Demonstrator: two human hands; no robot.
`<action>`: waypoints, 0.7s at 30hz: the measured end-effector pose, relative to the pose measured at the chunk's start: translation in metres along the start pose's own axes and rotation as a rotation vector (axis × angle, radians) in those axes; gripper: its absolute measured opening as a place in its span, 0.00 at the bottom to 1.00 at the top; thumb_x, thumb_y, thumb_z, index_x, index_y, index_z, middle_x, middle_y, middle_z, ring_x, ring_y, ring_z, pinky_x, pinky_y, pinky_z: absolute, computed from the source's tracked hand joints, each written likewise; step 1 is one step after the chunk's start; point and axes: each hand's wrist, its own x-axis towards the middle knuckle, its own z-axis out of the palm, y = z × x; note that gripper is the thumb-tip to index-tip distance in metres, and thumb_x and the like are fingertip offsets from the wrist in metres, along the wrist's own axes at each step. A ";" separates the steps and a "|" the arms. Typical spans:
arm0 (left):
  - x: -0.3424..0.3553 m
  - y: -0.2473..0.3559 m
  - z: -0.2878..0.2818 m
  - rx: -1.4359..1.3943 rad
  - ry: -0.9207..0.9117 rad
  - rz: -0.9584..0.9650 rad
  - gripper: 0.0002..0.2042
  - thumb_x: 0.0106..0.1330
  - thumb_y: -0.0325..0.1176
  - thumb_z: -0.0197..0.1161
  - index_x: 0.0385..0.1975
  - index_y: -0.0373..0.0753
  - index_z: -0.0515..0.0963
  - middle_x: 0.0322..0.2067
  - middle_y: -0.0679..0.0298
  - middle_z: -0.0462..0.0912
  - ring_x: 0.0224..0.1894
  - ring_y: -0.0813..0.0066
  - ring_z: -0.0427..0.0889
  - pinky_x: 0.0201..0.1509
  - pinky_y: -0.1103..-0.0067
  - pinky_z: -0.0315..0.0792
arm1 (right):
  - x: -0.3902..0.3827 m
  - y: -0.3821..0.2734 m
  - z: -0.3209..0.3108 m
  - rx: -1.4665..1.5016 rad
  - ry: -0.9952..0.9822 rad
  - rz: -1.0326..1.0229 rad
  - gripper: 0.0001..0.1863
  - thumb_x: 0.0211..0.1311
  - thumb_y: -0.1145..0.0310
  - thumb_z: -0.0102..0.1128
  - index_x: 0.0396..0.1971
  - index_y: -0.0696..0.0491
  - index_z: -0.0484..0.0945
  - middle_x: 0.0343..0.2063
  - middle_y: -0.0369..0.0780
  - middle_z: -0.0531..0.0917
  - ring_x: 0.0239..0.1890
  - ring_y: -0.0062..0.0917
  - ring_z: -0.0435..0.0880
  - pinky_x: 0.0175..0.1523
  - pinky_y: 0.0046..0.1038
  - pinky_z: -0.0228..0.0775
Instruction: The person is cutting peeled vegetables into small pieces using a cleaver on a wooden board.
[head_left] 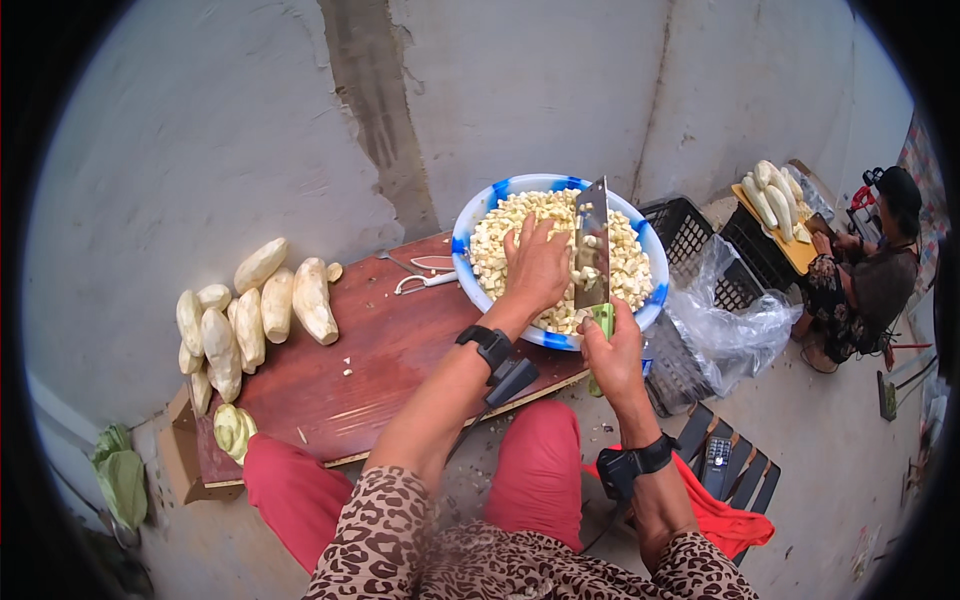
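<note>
Reaching past bowl rim [462, 243]: left hand [540, 268]

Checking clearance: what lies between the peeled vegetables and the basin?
In the head view: a white peeler-like tool and thin grey utensil near the basin, and a small pale piece beside the vegetables.

Pale, peeling wall [220, 120] above a grey floor [840, 450]

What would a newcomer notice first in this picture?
A basin of pale cut pieces stands at the right end of the table, the left hand on them. The right hand holds a large knife above it. Peeled vegetables lie at the table's left end.
</note>
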 end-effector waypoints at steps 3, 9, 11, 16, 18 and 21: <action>-0.003 0.004 0.000 -0.299 0.241 0.069 0.22 0.69 0.38 0.57 0.62 0.42 0.72 0.63 0.50 0.68 0.70 0.49 0.58 0.70 0.54 0.47 | -0.001 -0.020 -0.003 0.147 -0.022 0.089 0.17 0.63 0.76 0.54 0.52 0.62 0.69 0.25 0.38 0.78 0.22 0.18 0.75 0.26 0.23 0.69; -0.016 0.028 -0.001 -0.348 0.037 0.357 0.24 0.72 0.46 0.51 0.63 0.44 0.70 0.65 0.55 0.67 0.72 0.50 0.55 0.72 0.54 0.45 | -0.004 -0.029 -0.008 0.346 -0.010 0.120 0.13 0.66 0.77 0.51 0.49 0.62 0.66 0.26 0.37 0.78 0.19 0.15 0.74 0.20 0.20 0.66; -0.013 0.016 0.001 -0.092 -0.108 0.044 0.22 0.71 0.44 0.52 0.63 0.45 0.71 0.66 0.54 0.66 0.72 0.50 0.54 0.72 0.54 0.46 | -0.005 -0.033 -0.008 0.420 0.008 0.151 0.12 0.67 0.77 0.51 0.48 0.63 0.66 0.26 0.38 0.78 0.19 0.15 0.74 0.20 0.20 0.66; -0.005 0.007 0.002 -0.157 0.078 -0.071 0.23 0.71 0.41 0.54 0.63 0.39 0.69 0.67 0.51 0.62 0.72 0.47 0.53 0.71 0.56 0.48 | -0.010 -0.041 -0.016 0.394 -0.007 0.147 0.12 0.68 0.76 0.50 0.48 0.63 0.66 0.29 0.41 0.79 0.19 0.15 0.73 0.21 0.20 0.67; 0.001 0.014 0.000 -0.192 0.148 0.045 0.24 0.71 0.42 0.53 0.64 0.39 0.68 0.67 0.52 0.61 0.73 0.48 0.52 0.71 0.56 0.47 | -0.016 -0.046 -0.018 0.356 -0.038 0.138 0.12 0.68 0.76 0.50 0.48 0.63 0.66 0.29 0.41 0.79 0.19 0.15 0.73 0.22 0.20 0.67; 0.007 0.018 -0.006 -0.237 0.228 0.235 0.26 0.72 0.43 0.53 0.67 0.40 0.65 0.67 0.53 0.63 0.73 0.49 0.52 0.72 0.56 0.45 | -0.027 -0.051 -0.018 0.334 -0.117 0.156 0.14 0.69 0.75 0.50 0.51 0.62 0.65 0.29 0.41 0.79 0.20 0.15 0.73 0.22 0.20 0.66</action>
